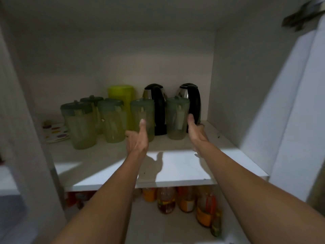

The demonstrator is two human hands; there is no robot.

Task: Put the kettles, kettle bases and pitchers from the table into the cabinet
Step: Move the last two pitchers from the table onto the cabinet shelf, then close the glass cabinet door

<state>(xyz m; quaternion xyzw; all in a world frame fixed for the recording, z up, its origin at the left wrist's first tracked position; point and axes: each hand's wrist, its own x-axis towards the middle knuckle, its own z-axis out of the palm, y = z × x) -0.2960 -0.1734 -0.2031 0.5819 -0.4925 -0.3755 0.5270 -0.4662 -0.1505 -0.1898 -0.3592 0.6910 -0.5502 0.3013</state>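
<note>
Pitchers (112, 120) and kettles (158, 110) fill the cabinet shelf (175, 166); both hands, left (137, 138) and right (196, 131), spread wide, empty.

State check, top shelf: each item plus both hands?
Left kettle: upright, lid shut.
Right kettle: upright, lid shut.
Yellow pitcher: upright, at back.
Five green pitchers: upright, lidded.
Left hand: open, at a pitcher.
Right hand: open, between pitcher and right kettle.
</note>
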